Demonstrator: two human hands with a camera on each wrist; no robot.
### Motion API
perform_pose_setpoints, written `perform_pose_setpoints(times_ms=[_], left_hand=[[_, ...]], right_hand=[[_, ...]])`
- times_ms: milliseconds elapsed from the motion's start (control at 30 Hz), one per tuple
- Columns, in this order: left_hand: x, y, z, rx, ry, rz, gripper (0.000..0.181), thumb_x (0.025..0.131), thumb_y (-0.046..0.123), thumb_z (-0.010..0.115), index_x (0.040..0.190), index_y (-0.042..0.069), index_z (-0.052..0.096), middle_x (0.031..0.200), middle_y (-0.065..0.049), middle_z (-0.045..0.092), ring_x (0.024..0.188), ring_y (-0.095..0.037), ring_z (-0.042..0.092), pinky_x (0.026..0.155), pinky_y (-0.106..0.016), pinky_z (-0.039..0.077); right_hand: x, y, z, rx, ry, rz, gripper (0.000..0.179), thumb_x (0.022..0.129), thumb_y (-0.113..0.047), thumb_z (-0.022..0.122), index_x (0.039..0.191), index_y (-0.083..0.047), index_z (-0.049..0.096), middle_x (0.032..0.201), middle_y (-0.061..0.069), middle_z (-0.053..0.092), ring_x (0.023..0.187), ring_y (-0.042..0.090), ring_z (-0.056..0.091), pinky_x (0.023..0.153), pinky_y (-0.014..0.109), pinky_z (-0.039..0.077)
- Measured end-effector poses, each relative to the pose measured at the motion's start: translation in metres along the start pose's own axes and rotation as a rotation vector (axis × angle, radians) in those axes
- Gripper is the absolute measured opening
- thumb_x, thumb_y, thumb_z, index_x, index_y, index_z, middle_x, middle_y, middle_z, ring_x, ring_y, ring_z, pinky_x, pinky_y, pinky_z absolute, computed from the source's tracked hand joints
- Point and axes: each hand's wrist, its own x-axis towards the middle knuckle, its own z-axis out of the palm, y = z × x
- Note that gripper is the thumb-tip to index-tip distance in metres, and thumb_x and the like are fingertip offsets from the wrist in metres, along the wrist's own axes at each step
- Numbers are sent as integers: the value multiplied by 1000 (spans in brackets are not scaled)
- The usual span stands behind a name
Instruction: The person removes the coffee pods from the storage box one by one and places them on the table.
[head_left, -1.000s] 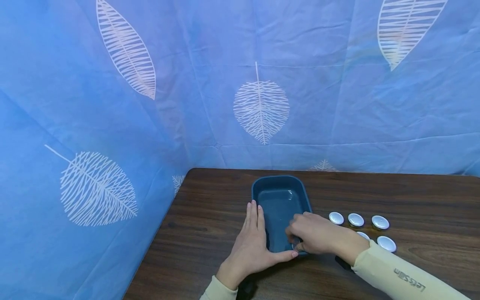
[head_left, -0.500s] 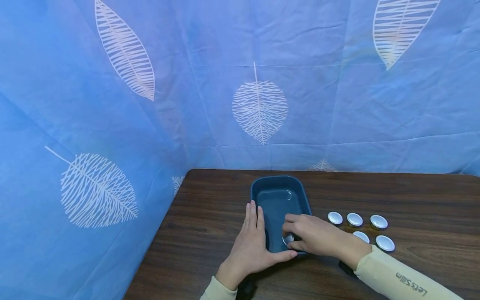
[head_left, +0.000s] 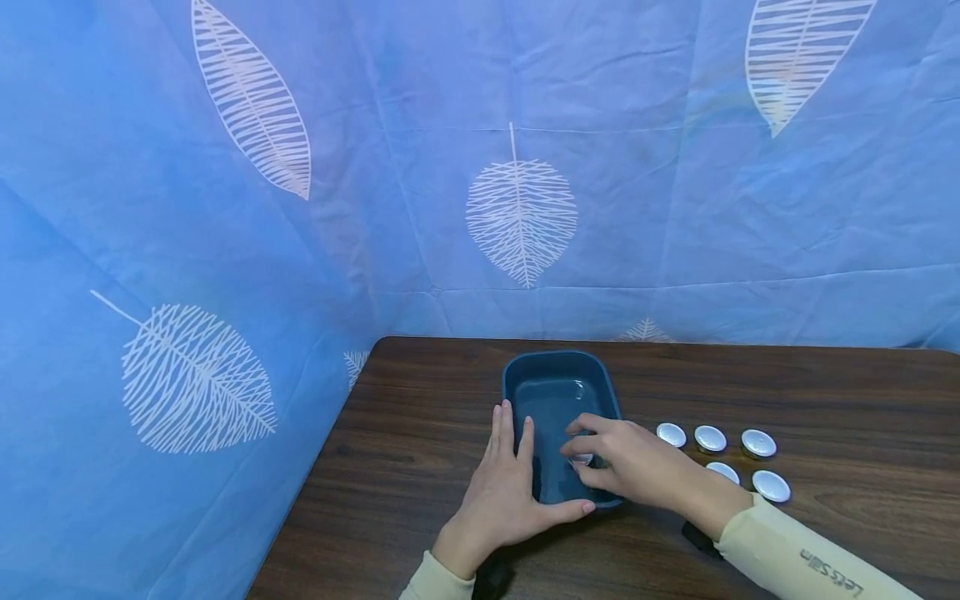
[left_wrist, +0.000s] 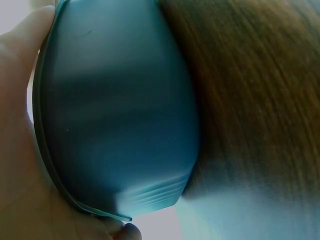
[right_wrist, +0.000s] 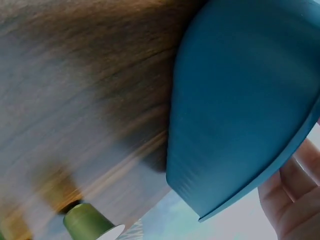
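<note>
A dark blue rectangular tub (head_left: 551, 417) stands on the table. My left hand (head_left: 498, 500) rests along its left side and near corner, fingers straight, thumb stretched across the near rim. Inside the tub, my right hand (head_left: 630, 458) has its thumb and a finger curved on either side of a coffee capsule (head_left: 582, 459), whose pale lid shows between them. Its other fingers are spread more loosely. The right wrist view shows the outer wall of the tub (right_wrist: 240, 100) and part of the right hand (right_wrist: 295, 200) beyond the rim; the held capsule is hidden there.
Several more coffee capsules (head_left: 709, 439) stand lid-up in two rows right of the tub. One capsule (right_wrist: 89, 222) shows a green body in the right wrist view. The dark wooden table (head_left: 405, 417) meets a blue leaf-patterned cloth (head_left: 420, 167) behind.
Inside the tub, the right hand and the capsule have shifted left and then slightly away from the near rim. The right fingers have spread apart. The left hand stays almost still.
</note>
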Motion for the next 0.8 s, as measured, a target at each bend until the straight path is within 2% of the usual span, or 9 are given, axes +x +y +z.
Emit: perform_pose_setpoints(times_ms=[133, 333, 500, 600, 700, 767, 800], left_hand=[[0, 0, 0, 9, 3, 2, 129, 80, 93, 63, 171, 9, 28, 183, -16, -4, 170, -37, -4, 125, -67, 34], [2, 0, 1, 17, 11, 4, 129, 80, 93, 63, 170, 8, 29, 182, -18, -1, 170, -40, -1, 125, -68, 35], [3, 1, 1, 18, 12, -5, 129, 79, 93, 65, 170, 8, 30, 182, -18, -1, 169, -40, 0, 125, -67, 35], [4, 2, 2, 10, 4, -15, 129, 79, 93, 65, 170, 8, 30, 183, -18, -2, 170, -39, -1, 126, -67, 34], [4, 3, 2, 0, 5, -22, 130, 79, 93, 64, 171, 8, 29, 183, -17, -2, 170, -39, -1, 125, -68, 34], [5, 4, 2, -5, 10, -25, 131, 78, 93, 65, 171, 9, 27, 183, -17, -2, 170, -39, -1, 125, -68, 35], [5, 4, 3, -7, 14, -26, 132, 78, 93, 65, 172, 9, 25, 183, -17, -1, 170, -39, 0, 125, -68, 34]], right_hand=[[-4, 2, -2, -61, 87, -55, 16, 96, -12, 80, 111, -15, 85, 117, 6, 76, 90, 10, 77, 75, 24, 64], [-9, 7, -8, -111, 258, -77, 14, 89, -12, 88, 102, -16, 85, 105, -3, 76, 86, 7, 76, 71, 20, 63], [-15, 13, -16, -124, 375, -93, 29, 76, -9, 96, 101, -15, 84, 106, 0, 76, 82, 6, 76, 67, 18, 61], [-21, 15, -21, -134, 412, -82, 35, 73, -3, 95, 104, -15, 83, 109, 1, 76, 81, 7, 76, 66, 16, 59], [-27, 17, -28, -145, 449, -70, 33, 78, -4, 92, 107, -14, 82, 112, 1, 76, 80, 8, 74, 63, 15, 54], [-31, 20, -33, -168, 480, -70, 18, 92, -18, 86, 108, -13, 81, 113, 2, 76, 80, 8, 74, 63, 16, 53], [-32, 21, -35, -177, 496, -71, 17, 99, -26, 80, 109, -13, 80, 113, 2, 76, 80, 8, 73, 64, 17, 53]])
